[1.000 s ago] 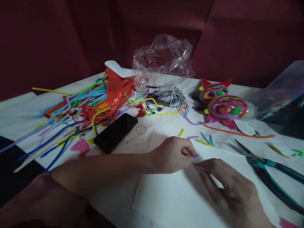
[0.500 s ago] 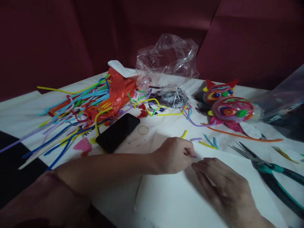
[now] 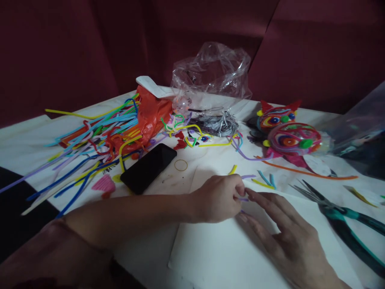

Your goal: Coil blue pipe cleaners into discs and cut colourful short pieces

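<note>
My left hand [image 3: 219,198] is closed in a pinch above a white sheet [image 3: 216,245], holding a short purple pipe cleaner [image 3: 244,200] whose end sticks out past the fingers. Close beside it, my right hand [image 3: 291,233] has thumb and index finger apart. The right index fingertip reaches up to the left fingers, while the thumb is lower, near another purple bit; whether it touches that is unclear. Just beyond the hands lie short cut pieces of pipe cleaner: yellow [image 3: 232,169], purple [image 3: 248,176] and light blue [image 3: 266,179].
Green-handled pliers [image 3: 337,210] rest at the right. A black phone [image 3: 149,167] lies left of the sheet, near a rubber band [image 3: 181,165]. Many pipe cleaners [image 3: 99,132] spill from a red bag [image 3: 153,110]. Two colourful animal-face crafts [image 3: 296,138] and a clear bag [image 3: 210,72] stand behind.
My right hand has opened its thumb and index finger, and its index fingertip has moved up toward the left fingers. More of the purple pipe cleaner shows. My left hand has barely moved.
</note>
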Tool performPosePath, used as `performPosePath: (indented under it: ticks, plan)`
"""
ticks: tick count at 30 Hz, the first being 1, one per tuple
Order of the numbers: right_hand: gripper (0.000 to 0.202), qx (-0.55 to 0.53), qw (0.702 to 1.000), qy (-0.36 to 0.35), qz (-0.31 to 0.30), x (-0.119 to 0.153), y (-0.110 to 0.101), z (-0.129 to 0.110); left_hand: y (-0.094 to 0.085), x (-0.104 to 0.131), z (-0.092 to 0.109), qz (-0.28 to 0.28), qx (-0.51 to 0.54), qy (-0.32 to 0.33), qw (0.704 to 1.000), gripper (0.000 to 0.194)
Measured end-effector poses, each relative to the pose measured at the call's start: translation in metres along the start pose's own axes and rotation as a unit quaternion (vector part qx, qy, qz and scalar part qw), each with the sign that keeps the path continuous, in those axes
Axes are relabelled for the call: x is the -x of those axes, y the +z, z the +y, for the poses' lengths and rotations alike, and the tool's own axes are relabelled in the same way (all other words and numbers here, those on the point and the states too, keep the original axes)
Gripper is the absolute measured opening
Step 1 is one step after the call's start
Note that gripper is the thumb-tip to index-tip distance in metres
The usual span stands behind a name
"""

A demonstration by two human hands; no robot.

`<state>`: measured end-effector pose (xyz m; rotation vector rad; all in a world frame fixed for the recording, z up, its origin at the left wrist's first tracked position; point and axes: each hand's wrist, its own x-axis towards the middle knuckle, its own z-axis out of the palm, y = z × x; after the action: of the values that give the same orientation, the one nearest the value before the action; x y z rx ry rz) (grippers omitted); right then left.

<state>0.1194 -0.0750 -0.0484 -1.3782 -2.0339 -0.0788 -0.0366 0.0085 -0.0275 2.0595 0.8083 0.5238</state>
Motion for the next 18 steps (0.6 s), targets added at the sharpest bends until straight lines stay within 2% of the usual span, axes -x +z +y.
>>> performPosePath:
  ticks: [3, 8, 13, 18]
  plan:
    - [0.020, -0.042, 0.999, -0.004, 0.011, -0.001, -0.003, 0.001, 0.000, 0.002, 0.002, -0.021, -0.014, 0.009, 1.000, 0.022]
    - [0.013, -0.044, 0.999, -0.031, 0.009, 0.000, -0.003, 0.003, 0.001, 0.005, 0.007, -0.054, -0.038, 0.054, 0.996, 0.030]
    - [0.010, 0.018, 0.998, -0.061, 0.007, 0.000, 0.000, -0.002, 0.000, 0.007, 0.012, -0.068, -0.027, 0.043, 0.996, 0.028]
    - [0.012, 0.051, 0.998, -0.022, 0.030, 0.003, 0.006, -0.004, 0.001, 0.007, 0.012, -0.045, 0.000, 0.013, 0.999, 0.021]
